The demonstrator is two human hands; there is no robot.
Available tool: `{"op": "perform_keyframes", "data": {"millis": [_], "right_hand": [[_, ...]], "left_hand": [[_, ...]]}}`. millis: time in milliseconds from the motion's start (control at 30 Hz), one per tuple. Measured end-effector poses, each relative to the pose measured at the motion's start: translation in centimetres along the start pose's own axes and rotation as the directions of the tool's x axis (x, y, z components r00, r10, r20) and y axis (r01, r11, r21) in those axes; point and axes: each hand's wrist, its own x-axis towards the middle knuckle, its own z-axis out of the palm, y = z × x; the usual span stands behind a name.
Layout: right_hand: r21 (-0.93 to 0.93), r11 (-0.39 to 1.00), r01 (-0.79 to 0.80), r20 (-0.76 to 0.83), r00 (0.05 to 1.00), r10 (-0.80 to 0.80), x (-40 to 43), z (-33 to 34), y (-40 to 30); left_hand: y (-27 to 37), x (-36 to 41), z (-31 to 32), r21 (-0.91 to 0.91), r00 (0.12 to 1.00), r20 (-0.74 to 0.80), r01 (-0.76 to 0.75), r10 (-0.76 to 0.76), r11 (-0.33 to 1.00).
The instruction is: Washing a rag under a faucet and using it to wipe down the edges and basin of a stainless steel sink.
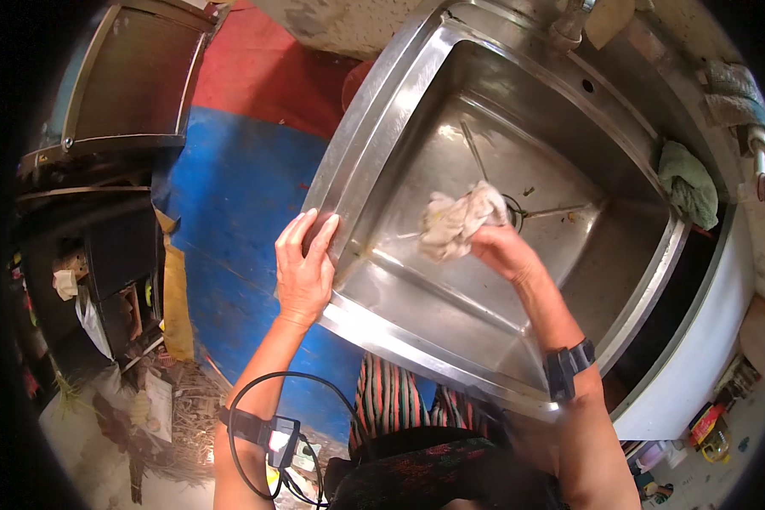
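A square stainless steel sink (382,159) lies before me, its basin facing up. My right hand (500,245) is inside the basin, shut on a crumpled whitish cloth (456,223). The cloth and fingers hang over the basin bottom near the drain (515,213), partly covering it; I cannot tell if the cloth touches the metal. Small dark scraps (529,190) lie near the drain. My left hand (303,271) rests on the sink's left rim, fingers apart, with nothing held in them.
A metal tap (570,29) stands at the sink's far edge. A green cloth (688,185) hangs over the right rim. Bottles (714,440) stand on the floor at lower right. On the left are a dark cabinet (134,70) and a blue surface (236,210). A black cable (233,421) loops by my left forearm.
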Motion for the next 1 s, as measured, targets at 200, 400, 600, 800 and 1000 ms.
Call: {"op": "perform_keyframes", "data": {"millis": [200,400,600,800,1000], "right_hand": [[-0.249,0.968,-0.019,-0.521,0.845,-0.118,-1.0,-13.7,-4.4],[-0.696,0.694,-0.186,-0.699,0.398,-0.594,-2.7,-27.9,-6.0],[-0.759,0.125,-0.639,-0.524,0.485,-0.700,3.7,-25.9,-3.8],[-0.887,-0.337,-0.316,-0.005,0.735,-0.678,4.3,-17.8,3.2],[-0.963,0.252,-0.091,-0.203,0.861,-0.467,2.6,-14.2,2.5]], "left_hand": [[0.0,-0.1,-0.1,-0.007,0.999,0.021,0.032,-0.032,0.999],[0.5,0.6,0.6,-0.045,1.000,-0.002,0.009,-0.009,0.999],[0.1,-0.1,0.0,0.009,1.000,0.009,0.021,-0.021,1.000],[0.1,0.0,-0.1,0.031,1.000,0.000,-0.015,0.015,0.999],[0.2,0.0,-0.3,0.009,1.000,0.005,0.013,-0.013,1.000]]}}
